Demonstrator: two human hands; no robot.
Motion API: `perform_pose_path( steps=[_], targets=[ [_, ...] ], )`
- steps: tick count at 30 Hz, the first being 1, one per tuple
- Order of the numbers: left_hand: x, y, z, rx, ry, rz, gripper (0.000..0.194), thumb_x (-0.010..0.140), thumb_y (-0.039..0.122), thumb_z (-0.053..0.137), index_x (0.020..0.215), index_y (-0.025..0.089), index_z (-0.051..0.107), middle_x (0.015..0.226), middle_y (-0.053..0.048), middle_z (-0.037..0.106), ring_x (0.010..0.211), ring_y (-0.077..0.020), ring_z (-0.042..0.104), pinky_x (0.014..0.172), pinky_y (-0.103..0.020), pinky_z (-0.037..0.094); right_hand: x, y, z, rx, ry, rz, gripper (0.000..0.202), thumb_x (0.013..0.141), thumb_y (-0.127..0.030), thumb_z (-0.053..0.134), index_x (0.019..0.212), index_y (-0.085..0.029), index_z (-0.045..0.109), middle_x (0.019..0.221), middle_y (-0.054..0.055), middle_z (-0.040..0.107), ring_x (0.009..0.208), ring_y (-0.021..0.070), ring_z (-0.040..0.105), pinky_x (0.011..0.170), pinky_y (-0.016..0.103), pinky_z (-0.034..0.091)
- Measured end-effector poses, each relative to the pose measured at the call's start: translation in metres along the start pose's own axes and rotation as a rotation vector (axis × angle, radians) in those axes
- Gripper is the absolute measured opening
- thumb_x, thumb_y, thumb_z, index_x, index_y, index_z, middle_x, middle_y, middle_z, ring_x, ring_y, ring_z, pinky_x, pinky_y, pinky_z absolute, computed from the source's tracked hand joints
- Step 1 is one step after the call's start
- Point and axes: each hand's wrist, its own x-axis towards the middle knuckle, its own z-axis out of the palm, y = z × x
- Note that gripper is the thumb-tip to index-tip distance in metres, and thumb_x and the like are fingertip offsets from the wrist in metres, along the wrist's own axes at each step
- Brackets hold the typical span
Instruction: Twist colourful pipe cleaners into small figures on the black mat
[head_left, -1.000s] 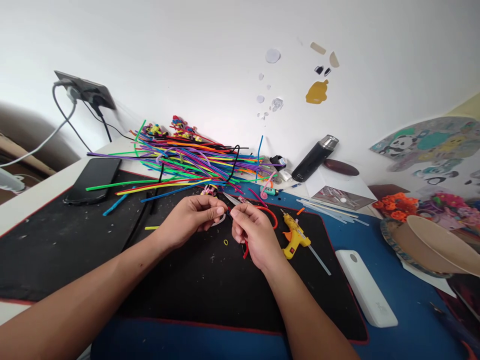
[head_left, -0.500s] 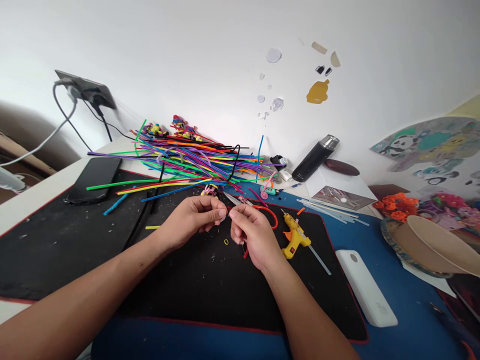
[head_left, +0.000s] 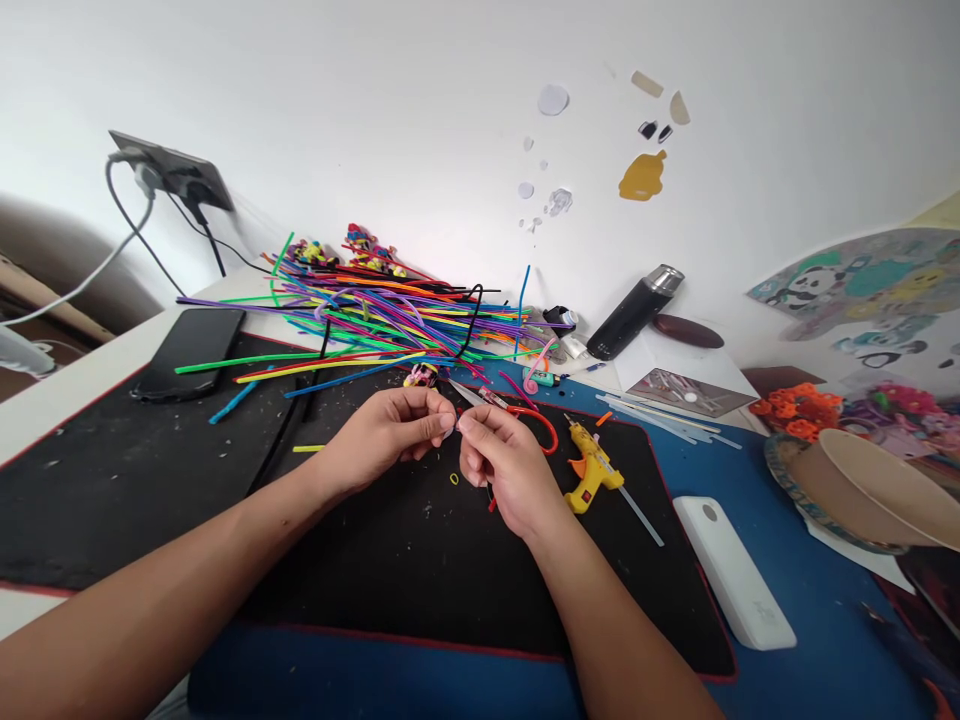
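Observation:
Over the black mat (head_left: pixel 420 570) my two hands meet fingertip to fingertip. My left hand (head_left: pixel 401 425) is closed in a pinch on something small, mostly hidden by the fingers. The thumb and forefinger of my right hand (head_left: pixel 499 455) are pressed together on something tiny at the same spot, too small to name. Just behind the hands lie scissors (head_left: pixel 541 422) with red-orange handles and a small pink, yellow and black figure (head_left: pixel 421 375). A little yellow ring (head_left: pixel 454 479) rests on the mat below the fingers. Under my right hand a bit of red stem (head_left: pixel 492 504) shows.
A heap of coloured pipe cleaners (head_left: pixel 375 310) lies along the wall. To the right are a yellow glue gun (head_left: pixel 592 468), a white oblong device (head_left: pixel 735 572), glue sticks (head_left: pixel 667 418), a black flask (head_left: pixel 636 312) and a bowl (head_left: pixel 885 490). A phone (head_left: pixel 191 353) lies at left.
Both hands keep nearly the same pinched pose, with only a slight shift of the fingertips. The whole view has tilted a little; nothing on the table has visibly been moved.

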Motion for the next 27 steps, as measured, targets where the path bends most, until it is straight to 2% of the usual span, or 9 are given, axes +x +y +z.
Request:
perform_pose_path(
  steps=[6, 13, 15, 17, 19, 21, 24, 27],
  targets=[
    [0.0, -0.002, 0.002, 0.0, 0.006, 0.019, 0.03, 0.081, 0.042, 0.086, 0.084, 0.016, 0.071, 0.068, 0.003, 0.061, 0.054, -0.0075, 0.048, 0.049, -0.019, 0.033, -0.001, 0.0, 0.001, 0.011, -0.006, 0.017, 0.031, 0.084, -0.045, 0.08, 0.08, -0.019, 0.062, 0.053, -0.007, 0.053, 0.044, 0.0085, 0.045, 0.045, 0.023, 0.026],
    [0.001, -0.003, -0.001, 0.089, 0.045, 0.035, 0.035, 0.09, 0.051, 0.076, 0.088, 0.016, 0.071, 0.072, 0.001, 0.063, 0.055, -0.0093, 0.049, 0.05, -0.022, 0.034, 0.0, -0.005, -0.002, 0.021, 0.025, 0.01, 0.03, 0.083, -0.043, 0.081, 0.08, -0.019, 0.063, 0.054, -0.007, 0.052, 0.044, 0.0082, 0.045, 0.045, 0.023, 0.026],
    [0.001, -0.003, 0.0, 0.218, 0.037, 0.085, 0.032, 0.094, 0.049, 0.07, 0.091, 0.017, 0.072, 0.075, 0.0, 0.066, 0.061, -0.0119, 0.054, 0.057, -0.024, 0.041, 0.001, -0.007, -0.004, 0.026, 0.061, -0.01, 0.029, 0.083, -0.042, 0.081, 0.081, -0.019, 0.064, 0.054, -0.007, 0.052, 0.044, 0.008, 0.045, 0.045, 0.023, 0.026],
    [-0.001, -0.005, 0.002, 0.443, -0.013, 0.173, 0.023, 0.097, 0.04, 0.068, 0.093, 0.018, 0.074, 0.082, -0.002, 0.07, 0.073, -0.016, 0.062, 0.069, -0.028, 0.048, 0.002, -0.009, -0.007, 0.023, 0.092, -0.028, 0.028, 0.082, -0.042, 0.081, 0.082, -0.019, 0.064, 0.053, -0.007, 0.052, 0.045, 0.008, 0.045, 0.046, 0.022, 0.027],
    [-0.002, -0.009, 0.004, 0.703, -0.111, 0.285, 0.014, 0.097, 0.03, 0.065, 0.097, 0.02, 0.076, 0.091, -0.004, 0.074, 0.085, -0.0197, 0.065, 0.08, -0.031, 0.049, 0.002, -0.01, -0.008, 0.019, 0.103, -0.035, 0.028, 0.083, -0.042, 0.081, 0.082, -0.019, 0.065, 0.053, -0.007, 0.052, 0.045, 0.0081, 0.046, 0.046, 0.022, 0.027],
    [-0.002, -0.014, 0.006, 0.907, -0.235, 0.397, 0.014, 0.098, 0.021, 0.062, 0.1, 0.021, 0.076, 0.098, -0.005, 0.075, 0.095, -0.0223, 0.065, 0.086, -0.034, 0.048, 0.003, -0.009, -0.007, 0.026, 0.096, -0.036, 0.028, 0.082, -0.042, 0.081, 0.083, -0.019, 0.065, 0.053, -0.007, 0.052, 0.045, 0.0082, 0.046, 0.045, 0.022, 0.027],
    [-0.002, -0.02, 0.004, 1.064, -0.336, 0.465, 0.018, 0.099, 0.015, 0.059, 0.103, 0.022, 0.076, 0.102, -0.006, 0.074, 0.1, -0.024, 0.063, 0.09, -0.035, 0.048, 0.002, -0.007, -0.005, 0.039, 0.067, -0.033, 0.028, 0.082, -0.041, 0.081, 0.082, -0.019, 0.065, 0.053, -0.007, 0.053, 0.046, 0.0082, 0.045, 0.045, 0.022, 0.028],
    [0.0, -0.022, 0.002, 1.122, -0.352, 0.5, 0.019, 0.099, 0.015, 0.06, 0.106, 0.024, 0.075, 0.102, -0.006, 0.074, 0.102, -0.0248, 0.063, 0.092, -0.035, 0.049, 0.001, -0.007, -0.004, 0.045, 0.041, -0.021, 0.03, 0.082, -0.042, 0.082, 0.08, -0.019, 0.063, 0.053, -0.007, 0.052, 0.045, 0.0083, 0.045, 0.045, 0.022, 0.028]
  ],
)
